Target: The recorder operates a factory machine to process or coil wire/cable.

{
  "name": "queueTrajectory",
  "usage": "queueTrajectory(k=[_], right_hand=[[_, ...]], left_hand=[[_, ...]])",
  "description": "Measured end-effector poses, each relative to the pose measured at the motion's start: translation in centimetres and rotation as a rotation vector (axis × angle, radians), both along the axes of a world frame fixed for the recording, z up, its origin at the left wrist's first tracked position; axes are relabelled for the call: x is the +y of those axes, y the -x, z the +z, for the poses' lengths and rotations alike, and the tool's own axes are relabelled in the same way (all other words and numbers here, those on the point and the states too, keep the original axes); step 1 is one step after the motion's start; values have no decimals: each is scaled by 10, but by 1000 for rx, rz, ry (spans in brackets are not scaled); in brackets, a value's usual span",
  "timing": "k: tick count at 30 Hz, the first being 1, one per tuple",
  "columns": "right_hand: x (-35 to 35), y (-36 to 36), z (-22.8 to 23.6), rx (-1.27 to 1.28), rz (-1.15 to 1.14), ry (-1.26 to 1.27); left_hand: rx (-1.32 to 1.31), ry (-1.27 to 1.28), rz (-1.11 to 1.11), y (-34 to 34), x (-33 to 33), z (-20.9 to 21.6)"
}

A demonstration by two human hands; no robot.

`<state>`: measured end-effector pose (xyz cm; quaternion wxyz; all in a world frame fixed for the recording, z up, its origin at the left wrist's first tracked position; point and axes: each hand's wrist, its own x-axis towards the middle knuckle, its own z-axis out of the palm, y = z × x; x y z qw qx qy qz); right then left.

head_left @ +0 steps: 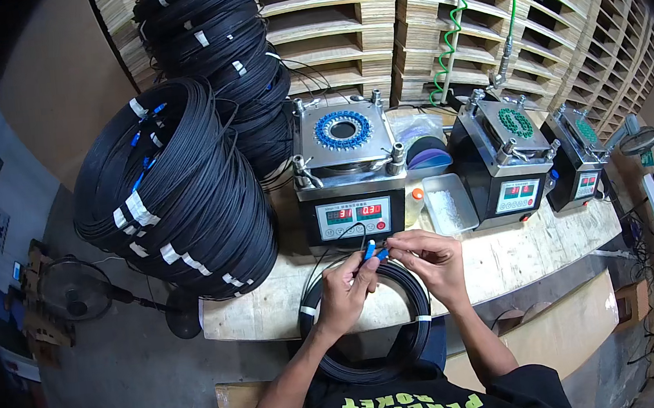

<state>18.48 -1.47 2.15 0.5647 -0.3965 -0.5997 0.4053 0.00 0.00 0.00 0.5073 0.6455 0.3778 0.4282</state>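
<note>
My left hand [346, 290] is closed on a blue fibre-optic connector [369, 252] with a white tip, held upright in front of the nearest polishing machine [349, 172]. A second blue piece [382, 254] sits just right of it, between the two hands. The fingertips of my right hand [437, 263] are pinched together close to it; what they hold is too small to tell. Thin black cable runs from my left hand toward a coil of black cable [421, 297], which lies across the table's front edge below my hands. White tape wraps the coil.
Stacked black cable coils [184, 194] rise at the left. Two polishing machines with green rings, a middle one [513, 156] and a far one [578, 150], stand rightward. A clear tray [452, 206] and a red-capped bottle [416, 208] sit between. Wooden pallets [333, 22] line the back.
</note>
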Motion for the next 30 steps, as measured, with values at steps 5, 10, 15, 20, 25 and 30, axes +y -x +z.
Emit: queueTrajectory(k=[5,10,15,20,25,30], right_hand=[[-3,10,1,80,-53,32],[-3,12,-5,134,-70,27],[-3,13,-8,135,-83,31],[-3,12,-11,139,-72,45],[0,3,-11,131,-23,63],[37,-56,-33,-76,-153,109]], left_hand=[[-48,-1,65,-4,-3,-1],[-101,15,71,-8,-6,-2],[-84,14,65,-8,-6,-2],[-100,41,48,-7,-5,-6],[-80,-2,62,-8,-4,-10],[-154,46,50,-5,-4,-15]])
